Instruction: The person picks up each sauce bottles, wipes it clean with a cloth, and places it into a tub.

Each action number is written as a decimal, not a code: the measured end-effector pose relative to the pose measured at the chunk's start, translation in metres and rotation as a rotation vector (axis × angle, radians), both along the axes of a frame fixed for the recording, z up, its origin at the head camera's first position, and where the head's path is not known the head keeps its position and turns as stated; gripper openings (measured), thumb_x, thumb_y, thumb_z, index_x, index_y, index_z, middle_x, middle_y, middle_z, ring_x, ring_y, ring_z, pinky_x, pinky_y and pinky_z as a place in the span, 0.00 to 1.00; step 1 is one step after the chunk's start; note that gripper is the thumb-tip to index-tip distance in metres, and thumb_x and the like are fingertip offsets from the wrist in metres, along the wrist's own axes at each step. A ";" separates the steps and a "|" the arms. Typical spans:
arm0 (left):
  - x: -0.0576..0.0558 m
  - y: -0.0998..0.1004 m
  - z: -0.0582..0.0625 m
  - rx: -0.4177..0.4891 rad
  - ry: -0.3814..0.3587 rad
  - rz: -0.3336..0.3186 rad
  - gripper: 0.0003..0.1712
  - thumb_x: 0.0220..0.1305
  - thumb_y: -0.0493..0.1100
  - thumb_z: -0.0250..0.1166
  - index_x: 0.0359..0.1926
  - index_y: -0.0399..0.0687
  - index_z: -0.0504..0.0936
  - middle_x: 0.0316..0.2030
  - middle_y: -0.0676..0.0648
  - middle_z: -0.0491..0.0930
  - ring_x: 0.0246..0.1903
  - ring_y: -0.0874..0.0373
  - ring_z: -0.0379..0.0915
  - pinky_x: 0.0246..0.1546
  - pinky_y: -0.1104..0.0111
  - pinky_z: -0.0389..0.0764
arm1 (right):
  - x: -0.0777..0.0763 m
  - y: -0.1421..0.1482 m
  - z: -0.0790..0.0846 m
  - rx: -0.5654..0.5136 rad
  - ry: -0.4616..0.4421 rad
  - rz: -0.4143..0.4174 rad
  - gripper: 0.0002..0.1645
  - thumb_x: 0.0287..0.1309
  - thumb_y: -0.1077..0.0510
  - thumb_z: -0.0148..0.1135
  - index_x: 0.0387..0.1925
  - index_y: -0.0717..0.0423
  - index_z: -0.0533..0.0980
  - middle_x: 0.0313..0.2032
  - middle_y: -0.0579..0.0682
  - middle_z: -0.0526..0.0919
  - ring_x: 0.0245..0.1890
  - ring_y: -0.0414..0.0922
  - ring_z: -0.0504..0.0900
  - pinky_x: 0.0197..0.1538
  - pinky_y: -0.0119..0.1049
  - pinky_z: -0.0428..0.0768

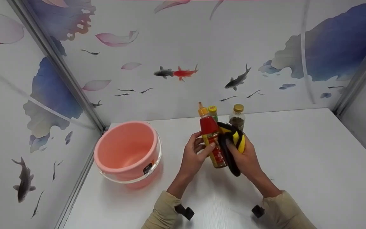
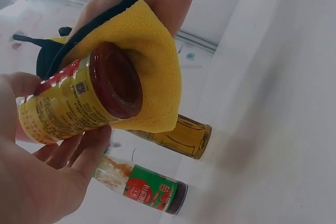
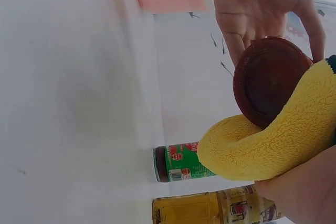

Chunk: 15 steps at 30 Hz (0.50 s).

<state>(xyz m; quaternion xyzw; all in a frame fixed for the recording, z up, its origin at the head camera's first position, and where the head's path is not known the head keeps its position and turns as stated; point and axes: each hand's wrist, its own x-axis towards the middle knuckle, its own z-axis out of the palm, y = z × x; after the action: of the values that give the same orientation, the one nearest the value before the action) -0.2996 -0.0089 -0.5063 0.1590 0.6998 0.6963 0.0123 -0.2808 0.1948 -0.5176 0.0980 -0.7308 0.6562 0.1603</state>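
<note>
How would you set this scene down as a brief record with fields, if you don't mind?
Left hand: holds a tilted squeeze bottle, its base off the table
Right hand: holds a yellow cloth with dark edging at the bottle's side
Beyond the hands: green-labelled bottle and gold-capped bottle, both upright on the table
To the left: pink bucket with white handle
Wall: printed fish and petals
</note>
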 end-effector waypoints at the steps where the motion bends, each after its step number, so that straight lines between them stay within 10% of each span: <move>1: 0.000 0.000 0.000 0.003 -0.008 -0.010 0.35 0.72 0.56 0.73 0.73 0.57 0.70 0.62 0.51 0.85 0.59 0.52 0.85 0.57 0.55 0.90 | 0.000 0.000 0.000 -0.005 0.004 -0.001 0.22 0.78 0.52 0.65 0.67 0.51 0.75 0.54 0.51 0.85 0.49 0.50 0.85 0.54 0.34 0.87; 15: 0.004 0.004 -0.003 -0.010 0.015 -0.117 0.34 0.76 0.54 0.68 0.74 0.60 0.62 0.67 0.50 0.79 0.63 0.51 0.82 0.55 0.53 0.90 | 0.003 -0.001 0.000 -0.033 0.044 -0.041 0.20 0.78 0.55 0.64 0.66 0.53 0.75 0.53 0.50 0.86 0.49 0.50 0.87 0.52 0.34 0.88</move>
<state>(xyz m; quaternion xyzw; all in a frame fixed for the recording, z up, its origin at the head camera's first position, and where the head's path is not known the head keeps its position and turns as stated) -0.2952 -0.0051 -0.5097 0.2049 0.6929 0.6896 0.0484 -0.2779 0.1937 -0.5175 0.0946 -0.7182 0.6623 0.1914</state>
